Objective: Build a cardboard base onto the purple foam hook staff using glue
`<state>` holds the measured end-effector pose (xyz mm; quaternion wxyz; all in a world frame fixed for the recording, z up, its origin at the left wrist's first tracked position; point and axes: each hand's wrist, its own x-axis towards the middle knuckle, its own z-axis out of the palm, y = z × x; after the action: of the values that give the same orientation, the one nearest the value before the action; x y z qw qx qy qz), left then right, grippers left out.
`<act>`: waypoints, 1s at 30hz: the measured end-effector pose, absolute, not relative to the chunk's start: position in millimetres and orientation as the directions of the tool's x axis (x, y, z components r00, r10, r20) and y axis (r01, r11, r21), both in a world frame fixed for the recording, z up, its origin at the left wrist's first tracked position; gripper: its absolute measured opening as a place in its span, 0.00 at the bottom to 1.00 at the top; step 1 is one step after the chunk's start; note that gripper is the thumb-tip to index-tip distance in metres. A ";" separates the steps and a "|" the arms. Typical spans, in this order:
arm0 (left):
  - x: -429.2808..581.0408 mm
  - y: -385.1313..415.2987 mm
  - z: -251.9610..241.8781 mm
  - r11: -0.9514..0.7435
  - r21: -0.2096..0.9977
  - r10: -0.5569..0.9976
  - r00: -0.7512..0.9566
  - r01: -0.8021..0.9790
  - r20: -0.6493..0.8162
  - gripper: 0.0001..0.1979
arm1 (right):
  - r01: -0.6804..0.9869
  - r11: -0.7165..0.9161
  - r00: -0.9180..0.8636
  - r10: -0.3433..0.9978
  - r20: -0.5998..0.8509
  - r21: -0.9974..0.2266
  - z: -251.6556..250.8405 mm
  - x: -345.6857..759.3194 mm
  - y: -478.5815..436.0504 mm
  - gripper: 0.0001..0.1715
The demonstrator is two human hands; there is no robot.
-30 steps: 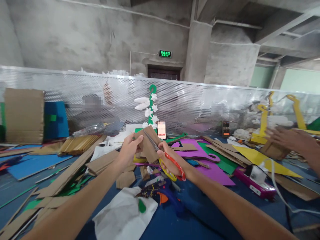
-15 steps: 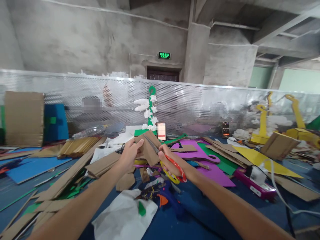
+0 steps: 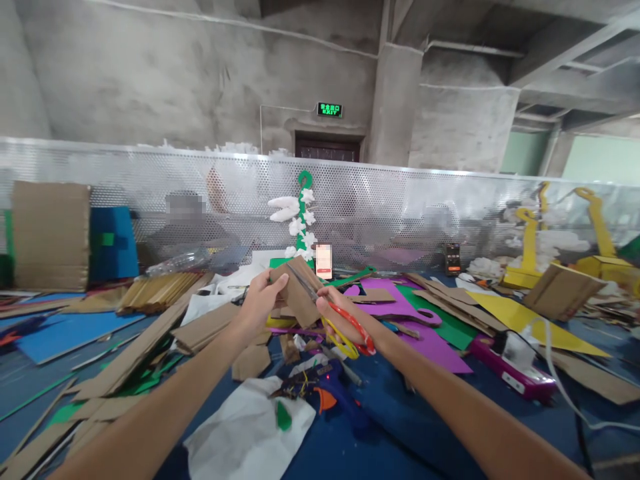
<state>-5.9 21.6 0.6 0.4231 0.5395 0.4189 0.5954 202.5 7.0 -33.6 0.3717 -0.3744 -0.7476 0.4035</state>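
Exit sign (image 3: 330,110): glowing green up there, and we see it right above the dark door (image 3: 327,148)!
Metal screen (image 3: 240,200): perforated, and we follow it clean across the scene.
Green stand (image 3: 305,179): upright, looped on top, white tufts (image 3: 296,227) along it; we spot a lit phone (image 3: 324,261) just beside its base.
Glue gun (image 3: 336,381): blue body, lying near white paper (image 3: 250,427), which carries a green scrap (image 3: 283,415).
Power strip (image 3: 515,370): purple, and we find a white plug (image 3: 517,350) in it.
Plastic bottle (image 3: 180,261): on its side, folks, just behind our row of tan strips (image 3: 155,293).
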 end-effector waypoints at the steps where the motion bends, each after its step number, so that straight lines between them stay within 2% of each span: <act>1: -6.0 21.7 0.6 -0.292 0.955 0.956 -0.057 -0.050 0.289 0.20 | 0.248 0.389 -0.441 0.861 0.254 -0.887 -33.4 201.8 6.7 0.38; 9: -14.4 31.9 -1.3 -0.324 0.945 0.946 0.004 -0.048 0.324 0.23 | 0.152 0.413 -0.519 0.806 0.283 -0.898 -34.7 203.1 1.8 0.38; 16: -11.3 24.1 6.0 -0.292 0.954 0.955 0.043 -0.062 0.295 0.24 | 0.263 0.435 -0.493 0.828 0.267 -0.861 -36.5 205.9 6.3 0.39; 23: -4.0 14.5 4.0 -0.275 0.957 0.960 0.024 -0.088 0.279 0.21 | 0.321 0.570 -0.470 0.789 0.395 -0.756 -39.9 204.4 3.1 0.33; 30: -2.0 15.2 4.9 -0.265 0.959 0.964 0.005 -0.101 0.267 0.23 | 0.341 0.517 -0.459 0.821 0.340 -0.785 -36.7 201.0 -2.6 0.34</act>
<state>-2.0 15.2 4.9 0.4570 0.5419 0.3980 0.5823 201.0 -2.6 -36.7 0.3676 -0.3679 -0.7894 0.3261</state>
